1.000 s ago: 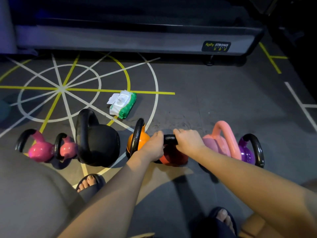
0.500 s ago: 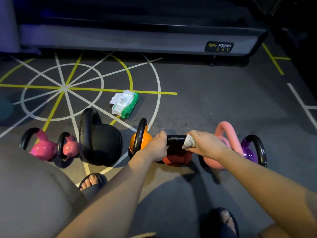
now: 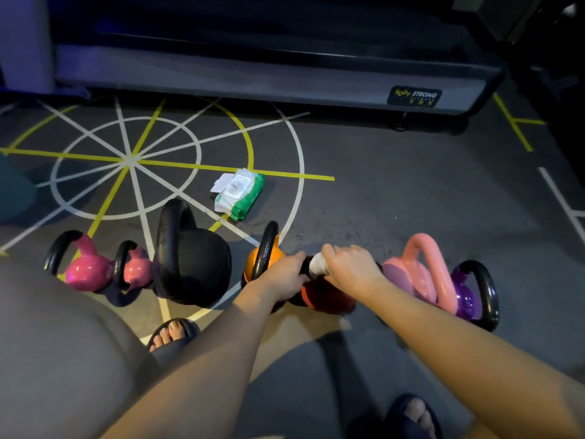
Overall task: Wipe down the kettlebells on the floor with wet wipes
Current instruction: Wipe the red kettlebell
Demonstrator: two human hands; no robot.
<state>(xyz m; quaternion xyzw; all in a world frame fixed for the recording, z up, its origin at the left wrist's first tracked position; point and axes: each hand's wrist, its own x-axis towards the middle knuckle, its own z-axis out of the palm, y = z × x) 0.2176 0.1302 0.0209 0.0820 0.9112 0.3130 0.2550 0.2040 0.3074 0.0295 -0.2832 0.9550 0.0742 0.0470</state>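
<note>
A row of kettlebells stands on the gym floor. In the middle a red kettlebell (image 3: 327, 297) has a black handle. My left hand (image 3: 285, 275) grips the left part of that handle. My right hand (image 3: 351, 267) holds a white wet wipe (image 3: 317, 264) wrapped round the handle just right of my left hand. An orange kettlebell (image 3: 253, 259) stands to the left, close behind my left hand. A pack of wet wipes (image 3: 240, 193), white and green with its flap open, lies on the floor behind the row.
Left of the orange one stand a large black kettlebell (image 3: 196, 264) and two small pink ones (image 3: 87, 270) (image 3: 136, 269). To the right stand a light pink kettlebell (image 3: 421, 274) and a purple one (image 3: 468, 296). A treadmill base (image 3: 285, 83) runs along the back. My sandalled feet (image 3: 172, 335) are near.
My right hand, with the wipe, has slid left along the handle towards my left hand. One second ago the wipe was hidden under the hand.
</note>
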